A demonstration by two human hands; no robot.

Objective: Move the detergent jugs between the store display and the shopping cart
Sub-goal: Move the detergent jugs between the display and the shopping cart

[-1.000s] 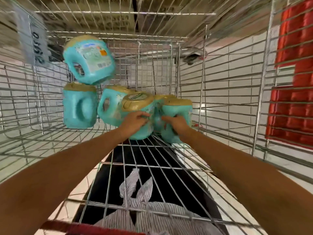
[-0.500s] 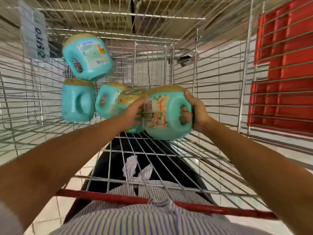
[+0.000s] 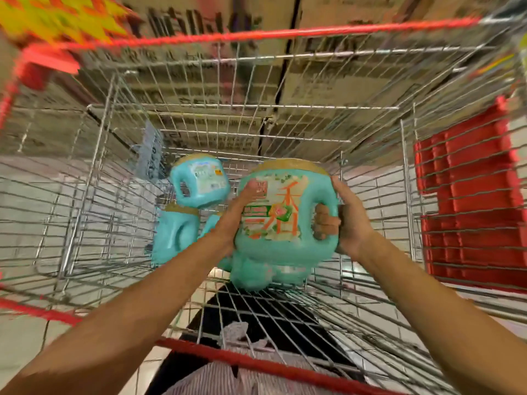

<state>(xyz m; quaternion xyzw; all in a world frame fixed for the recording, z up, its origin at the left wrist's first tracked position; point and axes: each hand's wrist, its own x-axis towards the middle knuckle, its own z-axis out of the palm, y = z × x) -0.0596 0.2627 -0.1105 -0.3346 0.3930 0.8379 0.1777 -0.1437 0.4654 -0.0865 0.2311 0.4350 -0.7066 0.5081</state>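
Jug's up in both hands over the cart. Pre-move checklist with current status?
1. Handle hold: ok, right grip curls its fingers through the handle of the held jug.
2. Side support: ok, left grip presses the jug's left side.
3. Lifted off the cart floor: looks ok, wire shows beneath the base.
4. Gap to the stacked jugs: cannot tell, the left arm hides it.
5. Tight cap: cannot tell, blurred.

Teal jugs [image 3: 281, 223] with tan caps; silver wire cart [image 3: 85, 195], red-trimmed.
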